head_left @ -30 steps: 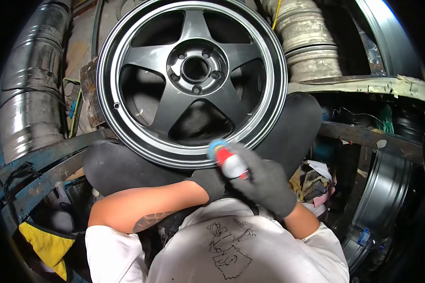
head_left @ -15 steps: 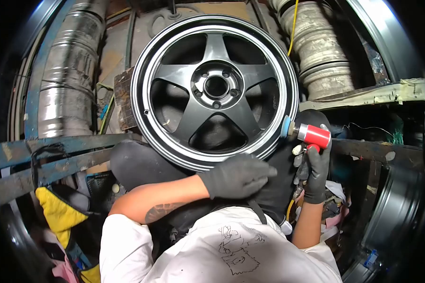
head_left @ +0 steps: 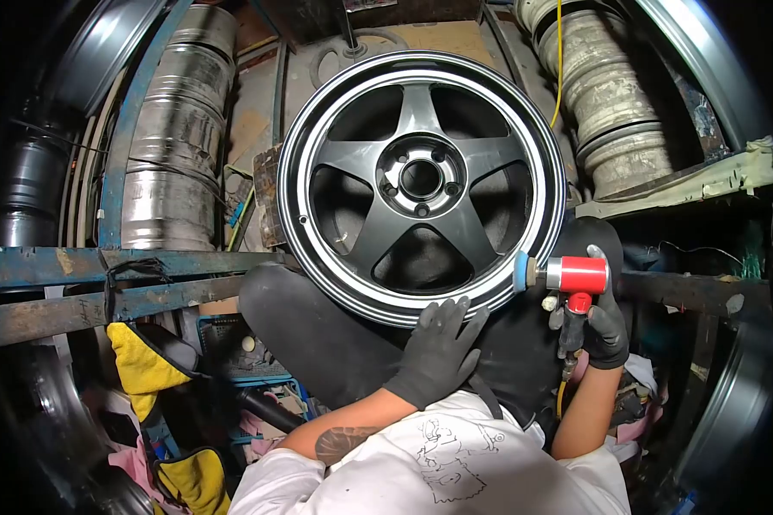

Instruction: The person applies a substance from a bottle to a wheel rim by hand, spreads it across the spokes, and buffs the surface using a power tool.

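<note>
A dark grey five-spoke car wheel rim (head_left: 378,236) with a bright ringed lip leans up in front of my knees. My left hand (head_left: 438,354), in a dark glove, lies with its fingers stretched out over the lower lip. In my right hand (head_left: 608,333), also gloved, is a red air sander (head_left: 582,275), its handle downward with a hose below. The sander's blue round pad (head_left: 520,271) is at the lower right of the lip; whether it touches cannot be told.
Stacked metal rims (head_left: 176,137) stand at the left, and dull, dirty rims (head_left: 623,112) at the right. Blue-painted metal bars (head_left: 172,264) cross beside my knees. A yellow cloth (head_left: 146,360) hangs at the left. A yellow hose (head_left: 559,60) runs behind the wheel.
My left hand has turned from pointing sideways below the lip to fingers pointing up on it. The whole view has shifted, placing the wheel farther right and lower. The sander stays by the lip.
</note>
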The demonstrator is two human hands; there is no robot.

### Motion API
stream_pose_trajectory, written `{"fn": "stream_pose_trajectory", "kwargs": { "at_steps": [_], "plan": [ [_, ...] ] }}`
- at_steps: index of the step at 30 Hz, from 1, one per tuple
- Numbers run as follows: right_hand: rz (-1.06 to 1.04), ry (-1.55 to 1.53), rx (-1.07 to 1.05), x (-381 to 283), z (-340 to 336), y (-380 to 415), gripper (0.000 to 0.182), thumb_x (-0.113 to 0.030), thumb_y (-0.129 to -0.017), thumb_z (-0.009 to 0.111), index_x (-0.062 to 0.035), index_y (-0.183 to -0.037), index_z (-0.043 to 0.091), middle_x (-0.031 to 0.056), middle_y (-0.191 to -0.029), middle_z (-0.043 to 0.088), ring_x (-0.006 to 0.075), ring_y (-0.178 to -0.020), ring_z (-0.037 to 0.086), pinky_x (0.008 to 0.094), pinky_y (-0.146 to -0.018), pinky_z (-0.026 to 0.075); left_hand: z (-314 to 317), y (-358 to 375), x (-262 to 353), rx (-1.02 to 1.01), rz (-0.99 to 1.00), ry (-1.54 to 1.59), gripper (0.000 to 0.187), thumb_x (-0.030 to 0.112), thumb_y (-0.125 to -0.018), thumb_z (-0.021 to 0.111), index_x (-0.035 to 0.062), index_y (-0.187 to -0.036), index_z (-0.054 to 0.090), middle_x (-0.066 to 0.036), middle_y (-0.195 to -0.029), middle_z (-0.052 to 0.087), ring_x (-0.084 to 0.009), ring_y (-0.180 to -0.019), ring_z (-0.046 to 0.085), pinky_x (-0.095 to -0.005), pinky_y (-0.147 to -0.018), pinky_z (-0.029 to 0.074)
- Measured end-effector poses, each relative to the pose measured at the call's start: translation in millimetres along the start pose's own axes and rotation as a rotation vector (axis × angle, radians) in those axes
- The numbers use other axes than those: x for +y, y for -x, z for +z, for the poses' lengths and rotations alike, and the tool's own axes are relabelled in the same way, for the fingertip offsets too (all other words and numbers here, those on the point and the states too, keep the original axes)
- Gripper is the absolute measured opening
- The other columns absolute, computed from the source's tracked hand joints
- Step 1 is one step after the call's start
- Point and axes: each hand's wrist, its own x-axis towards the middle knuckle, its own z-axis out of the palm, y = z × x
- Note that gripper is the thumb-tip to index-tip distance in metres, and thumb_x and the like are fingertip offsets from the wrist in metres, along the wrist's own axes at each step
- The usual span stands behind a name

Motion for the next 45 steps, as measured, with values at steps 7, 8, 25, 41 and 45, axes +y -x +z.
{"fn": "stream_pose_trajectory", "kwargs": {
  "at_steps": [7,8,25,41,45],
  "plan": [
    [0.050,-0.082,-0.149,2,-13,-9,0.123,-0.046,-0.082,0.087,-0.0109,-0.167,0.004,0.0238,-0.149,0.048,0.0375,-0.109,0.069,0.0452,-0.085,0.061,-32,14,-31,-0.060,-0.011,0.023,0.063,0.028,-0.091,0.071,0.0056,-0.147,0.052,-0.019,-0.135,0.056,-0.0354,-0.127,0.053,-0.0526,-0.112,0.037],
    [0.047,-0.102,-0.150,2,-13,-9,0.125,-0.046,-0.082,0.087,-0.0109,-0.167,0.003,0.0237,-0.150,0.047,0.0374,-0.109,0.069,0.0454,-0.086,0.061,-36,13,-34,-0.064,-0.016,0.027,0.062,0.027,-0.090,0.071,0.0051,-0.145,0.052,-0.018,-0.133,0.057,-0.0341,-0.126,0.054,-0.0520,-0.112,0.038],
    [-0.153,-0.233,0.279,45,7,4,0.084,-0.025,-0.090,0.082,0.0026,-0.152,0.033,0.0242,-0.121,0.066,0.0280,-0.088,0.074,0.0412,-0.072,0.067,0,-29,33,-0.103,-0.005,0.897,0.051,0.023,-0.103,0.063,0.0038,-0.148,0.049,-0.012,-0.115,0.068,-0.0242,-0.105,0.067,-0.0387,-0.091,0.053],
    [-0.332,-0.337,0.098,68,-12,21,0.062,-0.028,-0.099,0.069,0.0026,-0.145,0.042,0.0187,-0.128,0.061,0.0318,-0.115,0.065,0.0438,-0.092,0.059,41,-29,51,-0.400,-0.420,1.546,0.049,0.053,-0.107,0.055,0.0065,-0.113,0.067,0.003,-0.070,0.053,-0.0051,-0.059,0.050,-0.0226,-0.054,0.040],
    [-0.336,-0.472,0.074,64,-9,14,0.060,-0.023,-0.101,0.067,-0.0014,-0.149,0.039,0.0181,-0.134,0.057,0.0346,-0.125,0.061,0.0479,-0.098,0.059,31,-33,49,-0.196,-0.423,1.475,0.053,0.052,-0.107,0.056,0.0057,-0.128,0.069,0.006,-0.073,0.049,-0.0027,-0.061,0.043,-0.0216,-0.054,0.033]
  ]
}}
